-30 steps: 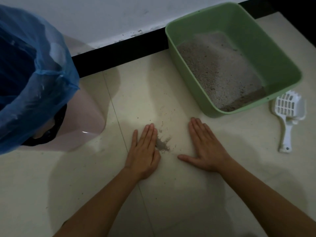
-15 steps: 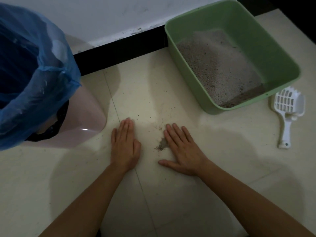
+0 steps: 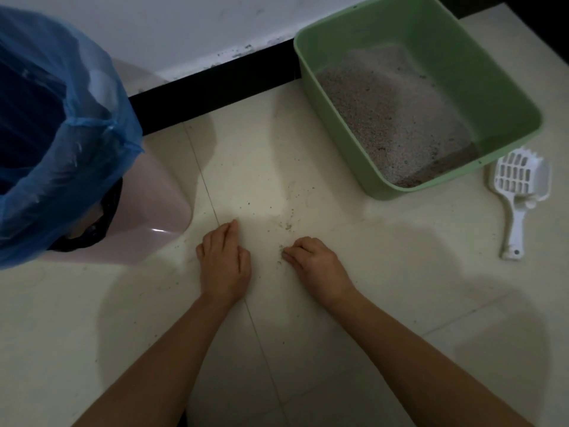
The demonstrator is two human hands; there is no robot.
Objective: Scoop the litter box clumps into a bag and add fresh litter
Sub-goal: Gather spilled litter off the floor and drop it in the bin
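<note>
Gathering strays, the right hand (image 3: 317,263) pinches spilled litter (image 3: 281,250) off the floor (image 3: 354,318) with curled fingers (image 3: 297,245); the left hand (image 3: 223,263), loosely cupped and empty, likely fences it. The green litter box (image 3: 492,72) sits just beyond.

The cream tiled floor (image 3: 308,318) carries a green litter box (image 3: 508,72) by the skirting at its far edge. A white scoop (image 3: 517,192) lies just beside it, a pink bin (image 3: 147,211) stands at the left edge, and litter grains (image 3: 288,224) are scattered between.

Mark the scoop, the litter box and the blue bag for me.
scoop (image 3: 515,229): head view, on its white handle.
litter box (image 3: 462,57): head view, on its green inner wall.
blue bag (image 3: 77,149): head view, on the plastic draped outside.
</note>
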